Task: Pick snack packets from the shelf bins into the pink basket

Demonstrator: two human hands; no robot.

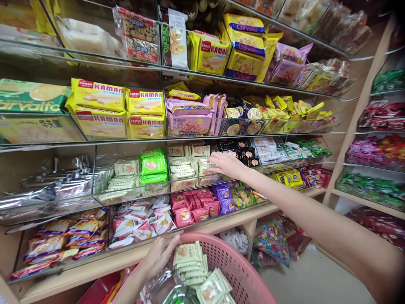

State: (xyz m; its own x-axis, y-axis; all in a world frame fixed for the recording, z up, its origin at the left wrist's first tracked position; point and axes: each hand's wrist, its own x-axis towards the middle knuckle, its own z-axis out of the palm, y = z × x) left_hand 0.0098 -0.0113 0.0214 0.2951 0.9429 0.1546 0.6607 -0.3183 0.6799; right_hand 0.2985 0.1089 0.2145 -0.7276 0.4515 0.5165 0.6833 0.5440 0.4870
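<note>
My right hand [230, 165] reaches into a middle-shelf compartment, its bent fingers closed about the cream snack packets [207, 167] stacked there; the fingertips are partly hidden. Another stack of cream packets [183, 169] lies just left of it. Low in the view, my left hand [160, 255] lies at the far left rim of a pink plastic basket [234, 249], fingers stretched out and apart. Inside the basket are more cream packets [190, 257] and a clear plastic wrapper [166, 289].
Clear shelf fronts and dividers [95, 169] separate the compartments. Green packets [153, 166] stand left of the cream ones, black packets [247, 154] to the right. Red packets [196, 204] fill the shelf below. A bag of colourful sweets [271, 240] sits under the shelves.
</note>
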